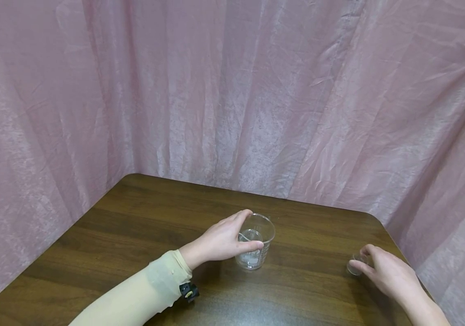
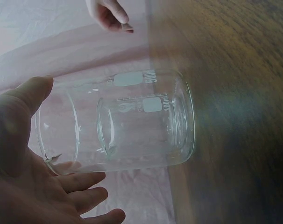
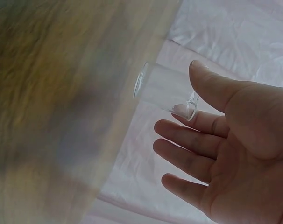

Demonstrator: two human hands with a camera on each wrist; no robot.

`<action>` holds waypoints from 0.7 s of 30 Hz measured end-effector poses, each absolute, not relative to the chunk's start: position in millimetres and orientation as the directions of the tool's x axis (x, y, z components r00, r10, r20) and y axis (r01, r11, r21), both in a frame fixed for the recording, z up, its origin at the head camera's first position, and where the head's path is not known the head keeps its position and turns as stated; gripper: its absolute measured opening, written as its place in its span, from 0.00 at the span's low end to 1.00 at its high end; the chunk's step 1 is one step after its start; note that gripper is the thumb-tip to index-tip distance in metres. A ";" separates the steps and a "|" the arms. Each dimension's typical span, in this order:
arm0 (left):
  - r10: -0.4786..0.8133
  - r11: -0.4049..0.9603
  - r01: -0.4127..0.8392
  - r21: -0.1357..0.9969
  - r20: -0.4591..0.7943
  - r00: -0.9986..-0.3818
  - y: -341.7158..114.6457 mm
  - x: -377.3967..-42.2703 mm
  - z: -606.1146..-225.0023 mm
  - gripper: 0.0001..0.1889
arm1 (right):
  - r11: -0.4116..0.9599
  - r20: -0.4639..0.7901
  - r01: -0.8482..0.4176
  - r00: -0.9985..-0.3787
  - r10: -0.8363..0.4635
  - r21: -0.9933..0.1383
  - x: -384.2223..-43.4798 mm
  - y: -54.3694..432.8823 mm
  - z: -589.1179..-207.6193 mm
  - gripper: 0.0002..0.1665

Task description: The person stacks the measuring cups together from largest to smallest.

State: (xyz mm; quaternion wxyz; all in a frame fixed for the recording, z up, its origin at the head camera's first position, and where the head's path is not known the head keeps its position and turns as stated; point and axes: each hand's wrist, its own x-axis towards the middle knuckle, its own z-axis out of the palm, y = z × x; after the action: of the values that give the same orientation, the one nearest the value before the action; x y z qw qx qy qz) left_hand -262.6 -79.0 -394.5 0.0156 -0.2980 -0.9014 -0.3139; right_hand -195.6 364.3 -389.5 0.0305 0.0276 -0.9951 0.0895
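A large clear glass beaker (image 1: 264, 253) with white markings stands upright near the middle of the table. Inside it sits a smaller beaker (image 2: 137, 123) printed 100mL. My left hand (image 1: 222, 237) holds the large beaker near its rim, thumb on the near side and fingers on the far side. At the right, my right hand (image 1: 393, 274) pinches a very small clear beaker (image 3: 165, 88) by its upper part between thumb and forefinger. Its other fingers are spread and loosely bent. Whether the very small beaker's base touches the table, I cannot tell.
The brown wooden table (image 1: 142, 226) has rounded far corners, and its right edge runs close to my right hand. Pink curtains (image 1: 200, 90) hang behind and at both sides. A small black device (image 1: 189, 292) sits at my left sleeve cuff.
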 end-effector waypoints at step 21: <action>0.524 0.625 0.545 0.559 0.218 -0.824 -78.6 -262.5 -394.5 0.50 | 0.965 0.217 -0.198 -0.963 -0.160 -0.171 -200.5 322.2 -378.2 0.28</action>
State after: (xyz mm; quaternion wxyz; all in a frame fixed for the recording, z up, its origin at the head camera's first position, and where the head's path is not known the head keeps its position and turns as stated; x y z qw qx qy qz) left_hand -262.5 -78.6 -394.5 0.0170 -0.2966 -0.9012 -0.3157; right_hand -200.5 322.2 -378.2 0.1012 0.0907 -0.9860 0.0961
